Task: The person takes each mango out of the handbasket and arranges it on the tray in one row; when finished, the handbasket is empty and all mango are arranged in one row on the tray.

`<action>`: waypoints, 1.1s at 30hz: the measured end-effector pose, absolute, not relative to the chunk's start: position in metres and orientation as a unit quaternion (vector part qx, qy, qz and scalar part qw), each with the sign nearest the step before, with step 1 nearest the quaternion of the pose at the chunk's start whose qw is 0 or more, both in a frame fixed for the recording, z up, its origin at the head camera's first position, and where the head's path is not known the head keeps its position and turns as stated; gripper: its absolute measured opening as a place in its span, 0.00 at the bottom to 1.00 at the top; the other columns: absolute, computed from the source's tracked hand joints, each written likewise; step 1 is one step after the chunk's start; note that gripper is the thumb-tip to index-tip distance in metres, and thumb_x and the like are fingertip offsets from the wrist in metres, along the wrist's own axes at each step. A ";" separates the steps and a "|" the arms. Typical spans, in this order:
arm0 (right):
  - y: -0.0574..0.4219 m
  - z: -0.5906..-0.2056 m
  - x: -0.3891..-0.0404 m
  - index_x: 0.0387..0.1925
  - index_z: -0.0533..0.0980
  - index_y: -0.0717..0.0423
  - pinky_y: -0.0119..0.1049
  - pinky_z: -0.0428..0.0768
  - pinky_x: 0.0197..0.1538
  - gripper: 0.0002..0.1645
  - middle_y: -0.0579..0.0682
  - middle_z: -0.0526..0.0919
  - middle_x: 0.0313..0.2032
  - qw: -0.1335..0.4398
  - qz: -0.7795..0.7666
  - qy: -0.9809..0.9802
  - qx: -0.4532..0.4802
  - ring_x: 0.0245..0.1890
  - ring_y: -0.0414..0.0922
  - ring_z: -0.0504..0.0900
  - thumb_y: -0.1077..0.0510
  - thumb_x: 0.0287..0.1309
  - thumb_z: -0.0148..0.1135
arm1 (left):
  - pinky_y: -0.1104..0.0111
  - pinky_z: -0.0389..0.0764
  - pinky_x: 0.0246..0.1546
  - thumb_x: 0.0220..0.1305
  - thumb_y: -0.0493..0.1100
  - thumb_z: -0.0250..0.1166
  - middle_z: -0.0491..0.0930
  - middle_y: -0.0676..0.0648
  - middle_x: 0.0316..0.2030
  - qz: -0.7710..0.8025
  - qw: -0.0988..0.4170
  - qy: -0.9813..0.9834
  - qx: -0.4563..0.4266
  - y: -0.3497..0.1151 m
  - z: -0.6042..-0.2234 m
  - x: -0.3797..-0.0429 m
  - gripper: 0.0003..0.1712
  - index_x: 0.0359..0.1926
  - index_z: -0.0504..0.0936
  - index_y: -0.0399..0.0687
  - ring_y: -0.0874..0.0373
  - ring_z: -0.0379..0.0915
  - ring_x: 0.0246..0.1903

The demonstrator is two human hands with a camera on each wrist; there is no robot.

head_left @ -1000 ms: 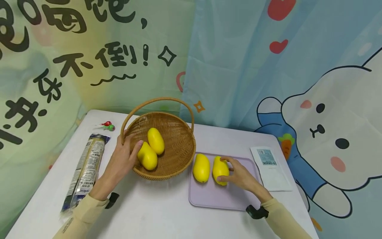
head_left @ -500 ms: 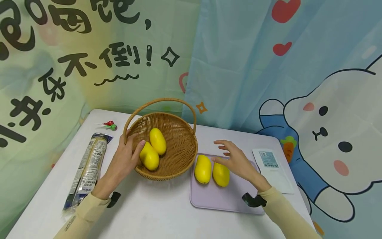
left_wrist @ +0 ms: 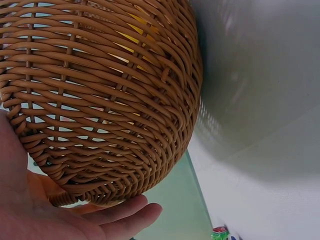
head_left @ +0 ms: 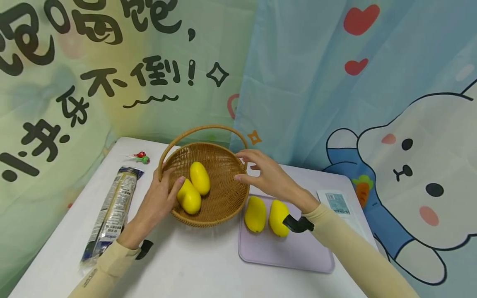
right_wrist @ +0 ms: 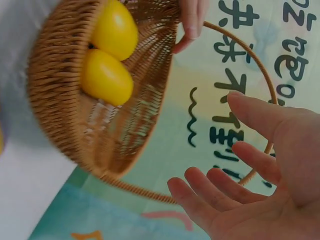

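A woven basket (head_left: 223, 209) with a hoop handle (head_left: 203, 128) stands on the white table and holds two yellow mangoes (head_left: 200, 178) (head_left: 189, 198). My left hand (head_left: 167, 191) grips its left rim, thumb over the edge against the nearer mango and fingers along the outer wall (left_wrist: 115, 125). My right hand (head_left: 250, 170) hovers open with spread fingers at the basket's right rim, holding nothing; in the right wrist view the right hand (right_wrist: 240, 190) is just short of the handle. Two more mangoes (head_left: 255, 214) (head_left: 278, 217) lie side by side on a lilac cutting board (head_left: 294, 254).
A long packet of noodles (head_left: 112, 205) lies along the table's left edge, with two small lollipops (head_left: 140, 157) behind it. A white sachet (head_left: 337, 203) lies right of the board. Printed cloth backdrops hang right behind the table.
My right hand let go of the right mango on the board and moved up and left to the basket's right rim. The left hand stayed on the left rim.
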State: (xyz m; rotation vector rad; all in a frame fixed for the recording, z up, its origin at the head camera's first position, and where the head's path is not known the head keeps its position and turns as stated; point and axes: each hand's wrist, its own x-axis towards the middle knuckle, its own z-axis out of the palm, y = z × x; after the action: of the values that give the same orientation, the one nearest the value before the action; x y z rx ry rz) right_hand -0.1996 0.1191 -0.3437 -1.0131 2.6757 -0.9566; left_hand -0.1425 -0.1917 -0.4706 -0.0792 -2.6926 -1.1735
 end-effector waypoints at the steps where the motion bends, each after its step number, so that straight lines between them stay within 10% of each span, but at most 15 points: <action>1: 0.114 -0.341 -0.201 0.70 0.69 0.45 0.46 0.78 0.64 0.35 0.46 0.70 0.68 0.064 -0.311 0.887 -0.335 0.66 0.50 0.74 0.44 0.65 0.67 | 0.37 0.65 0.67 0.78 0.65 0.44 0.45 0.28 0.77 -0.398 0.100 -0.911 -0.028 -0.191 -0.470 -0.143 0.42 0.74 0.62 0.35 0.28 0.57 0.71; 33: 0.005 -0.377 -0.266 0.75 0.65 0.51 0.48 0.63 0.76 0.37 0.53 0.63 0.76 0.232 -0.113 0.888 -0.380 0.77 0.52 0.59 0.54 0.68 0.65 | 0.36 0.67 0.65 0.79 0.63 0.45 0.46 0.28 0.77 -0.390 0.110 -0.914 -0.031 -0.190 -0.470 -0.141 0.40 0.74 0.62 0.35 0.27 0.61 0.69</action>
State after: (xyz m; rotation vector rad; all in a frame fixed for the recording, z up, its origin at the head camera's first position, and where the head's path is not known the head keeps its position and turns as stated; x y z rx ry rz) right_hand -0.2656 0.0047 -0.3766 -1.0428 2.4412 -0.3092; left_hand -0.1408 -0.1898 -0.4702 -0.0918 -2.6861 -1.1459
